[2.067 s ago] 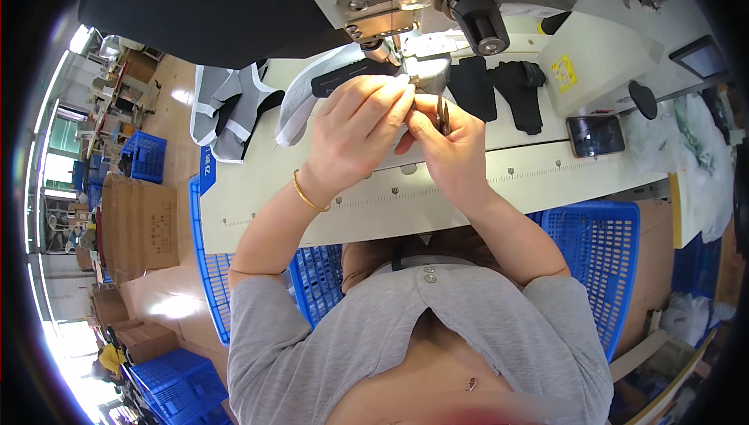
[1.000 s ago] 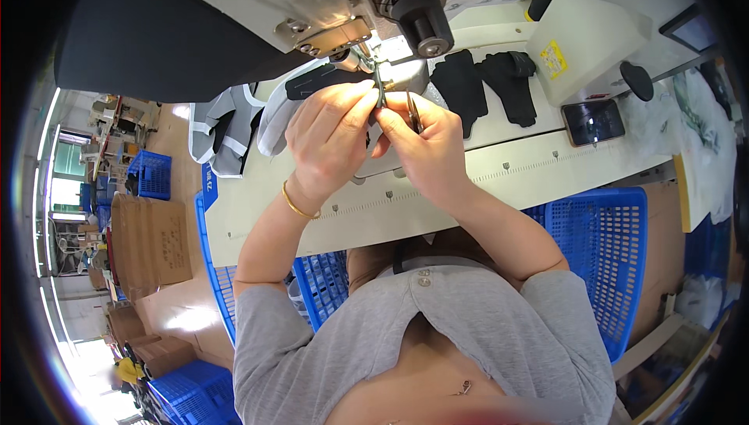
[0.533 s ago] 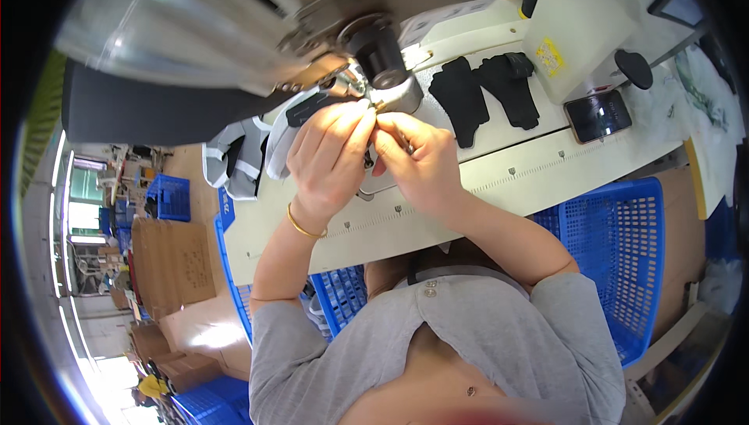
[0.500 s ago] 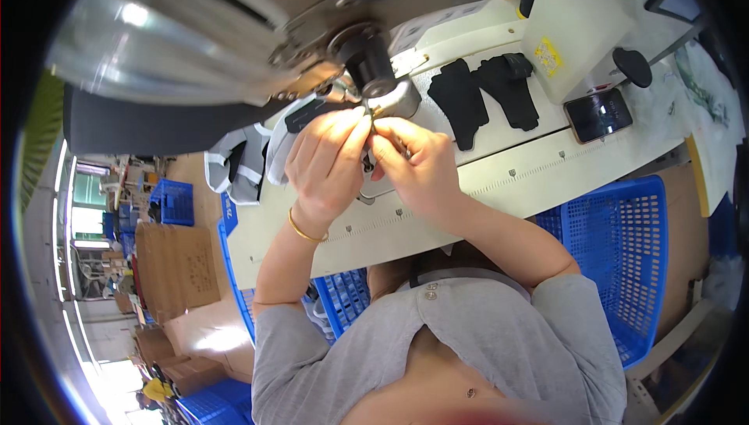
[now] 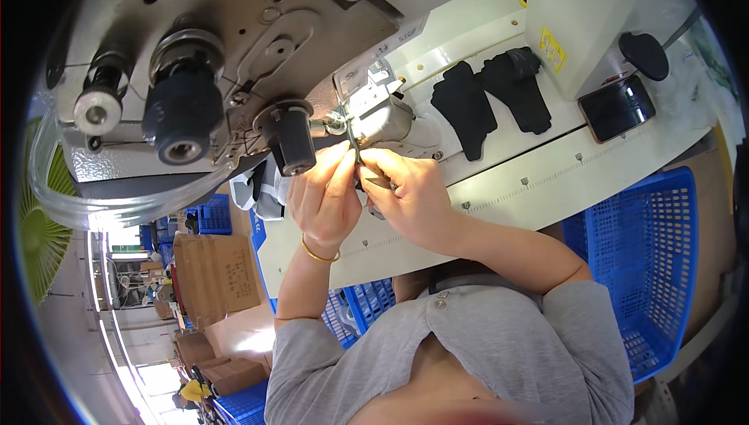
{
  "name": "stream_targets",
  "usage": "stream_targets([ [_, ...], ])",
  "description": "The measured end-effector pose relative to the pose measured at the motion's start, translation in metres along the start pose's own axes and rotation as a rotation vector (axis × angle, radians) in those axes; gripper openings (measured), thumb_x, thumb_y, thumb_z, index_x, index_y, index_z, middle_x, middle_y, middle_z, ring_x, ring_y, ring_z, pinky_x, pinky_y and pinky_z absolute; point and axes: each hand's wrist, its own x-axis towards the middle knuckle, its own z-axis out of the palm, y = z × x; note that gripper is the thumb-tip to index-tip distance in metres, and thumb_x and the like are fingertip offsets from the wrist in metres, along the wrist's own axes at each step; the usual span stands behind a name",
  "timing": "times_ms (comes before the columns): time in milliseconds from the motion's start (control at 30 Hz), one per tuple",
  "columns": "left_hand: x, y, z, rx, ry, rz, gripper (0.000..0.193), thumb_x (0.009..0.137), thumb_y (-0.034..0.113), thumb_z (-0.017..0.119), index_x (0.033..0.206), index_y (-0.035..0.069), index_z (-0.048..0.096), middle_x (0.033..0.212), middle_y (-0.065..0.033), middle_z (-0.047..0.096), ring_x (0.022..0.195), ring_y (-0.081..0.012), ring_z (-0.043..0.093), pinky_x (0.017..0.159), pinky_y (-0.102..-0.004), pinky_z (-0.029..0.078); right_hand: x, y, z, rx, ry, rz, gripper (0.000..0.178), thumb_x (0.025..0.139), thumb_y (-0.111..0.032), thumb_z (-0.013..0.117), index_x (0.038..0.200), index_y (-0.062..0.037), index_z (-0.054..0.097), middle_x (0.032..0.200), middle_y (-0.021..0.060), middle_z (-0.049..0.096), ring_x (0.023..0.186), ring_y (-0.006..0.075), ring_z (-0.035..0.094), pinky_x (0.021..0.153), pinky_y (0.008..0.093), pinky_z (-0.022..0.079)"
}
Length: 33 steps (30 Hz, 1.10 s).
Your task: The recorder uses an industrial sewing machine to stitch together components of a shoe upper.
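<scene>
1. A green fan (image 5: 35,222) is showing at the far left rim, and beyond it a workshop floor is stretching away with cardboard boxes (image 5: 211,269) and blue crates (image 5: 209,214).
2. A pale sewing machine (image 5: 234,58) is filling the upper left, its black knobs (image 5: 181,117) sticking out towards the camera.
3. The white table (image 5: 507,183) is running from lower left to upper right beneath the machine, with a row of small marks along its near edge.
4. The left hand (image 5: 324,199), a gold bangle (image 5: 318,253) sitting on its wrist, is reaching up with its fingers pinched narrow at the needle area (image 5: 351,132).
5. The right hand (image 5: 413,195) is pressing against the left one, its fingers closed on a small dark metal tool (image 5: 381,183); what the left fingertips are gripping cannot be told.
6. The tool is looking thin and dark, mostly hidden between the two hands, just below the machine's metal head.
7. Two black fabric pieces (image 5: 491,101) are lying flat on the table to the right of the hands, side by side and well apart from them.
8. A phone (image 5: 616,107) is resting face up farther right, beside a white box (image 5: 577,19) with a yellow label.
9. A blue basket (image 5: 647,261) is standing below the table at the right, next to the person's grey sleeve (image 5: 577,324).
</scene>
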Motion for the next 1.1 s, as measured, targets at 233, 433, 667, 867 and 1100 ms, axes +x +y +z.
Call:
stream_targets([
  [233, -0.002, 0.002, -0.002, -0.013, 0.015, -0.029, 0.017, 0.074, -0.01, 0.069, 0.09, -0.005, 0.069, 0.091, -0.0152, 0.07, 0.082, -0.0295, 0.069, 0.073, -0.0367, 0.057, 0.001, -0.004, 0.0, 0.08, -0.021, 0.039, 0.023, 0.076, -0.007, 0.068, 0.098, -0.0044, 0.062, 0.074, 0.0124, 0.065, 0.067, 0.032, 0.065, 0.058, 0.0379, 0.05],
  [433, -0.002, -0.001, -0.001, -0.017, 0.034, -0.028, 0.018, 0.074, -0.008, 0.071, 0.092, -0.005, 0.07, 0.09, -0.0139, 0.07, 0.081, -0.0276, 0.068, 0.072, -0.035, 0.056, 0.004, -0.004, 0.003, 0.041, 0.024, 0.023, 0.017, 0.078, -0.005, 0.067, 0.094, -0.0018, 0.063, 0.069, 0.0133, 0.063, 0.062, 0.0313, 0.063, 0.055, 0.0361, 0.048],
  [667, 0.002, -0.005, 0.003, 0.015, 0.089, 0.027, 0.028, 0.065, -0.002, 0.071, 0.093, -0.002, 0.07, 0.089, -0.0104, 0.067, 0.079, -0.0269, 0.067, 0.07, -0.0343, 0.056, 0.009, -0.016, 0.001, 0.118, 0.024, 0.082, 0.009, 0.085, -0.006, 0.062, 0.09, 0.0011, 0.063, 0.066, 0.0135, 0.062, 0.056, 0.0254, 0.064, 0.052, 0.0341, 0.048],
  [867, 0.004, -0.004, 0.003, 0.029, 0.079, 0.007, 0.031, 0.063, -0.001, 0.07, 0.094, 0.0, 0.07, 0.091, -0.01, 0.067, 0.081, -0.0251, 0.066, 0.07, -0.0329, 0.054, 0.01, -0.02, 0.0, 0.16, 0.006, 0.156, 0.012, 0.089, -0.009, 0.061, 0.091, 0.0035, 0.063, 0.069, 0.0145, 0.065, 0.056, 0.0222, 0.067, 0.051, 0.0307, 0.051],
  [1100, 0.003, -0.006, 0.001, 0.01, 0.112, 0.011, 0.036, 0.056, 0.007, 0.07, 0.091, 0.0, 0.069, 0.09, -0.0089, 0.066, 0.08, -0.0243, 0.066, 0.068, -0.0322, 0.054, 0.006, -0.024, 0.002, 0.264, -0.007, 0.253, 0.014, 0.091, -0.007, 0.059, 0.097, 0.0036, 0.065, 0.067, 0.0072, 0.065, 0.056, 0.0119, 0.065, 0.052, 0.0264, 0.05],
])
